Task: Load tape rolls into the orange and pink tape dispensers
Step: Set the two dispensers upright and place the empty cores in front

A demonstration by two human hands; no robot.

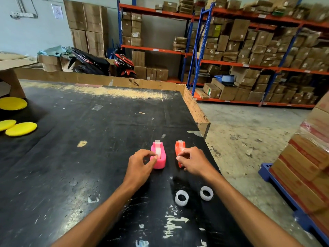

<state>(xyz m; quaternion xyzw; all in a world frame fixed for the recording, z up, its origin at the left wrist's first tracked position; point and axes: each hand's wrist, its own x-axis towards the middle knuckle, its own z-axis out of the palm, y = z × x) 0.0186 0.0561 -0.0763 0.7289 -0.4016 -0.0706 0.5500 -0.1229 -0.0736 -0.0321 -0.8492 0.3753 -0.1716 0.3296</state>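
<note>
On the scuffed black table [89,157], the left hand [140,166] curls loosely with thumb and forefinger pinched at the near left rim of the pink tape dispenser [158,155], touching the pale tape roll [158,152] seated in its well. The right hand [194,162] is half-closed, its fingertips pinching at the near side of the orange tape dispenser [179,148]; whether it grips a roll there is hidden by the fingers. The two dispensers stand side by side, just apart, cutter ends pointing away from the person. Nearer the person, two white empty tape cores [181,197] lie flat between the forearms, close together but not touching. Three yellow round pads [21,128] sit well apart at the table's left edge. Cardboard boxes [258,49] fill the racks beyond.
</note>
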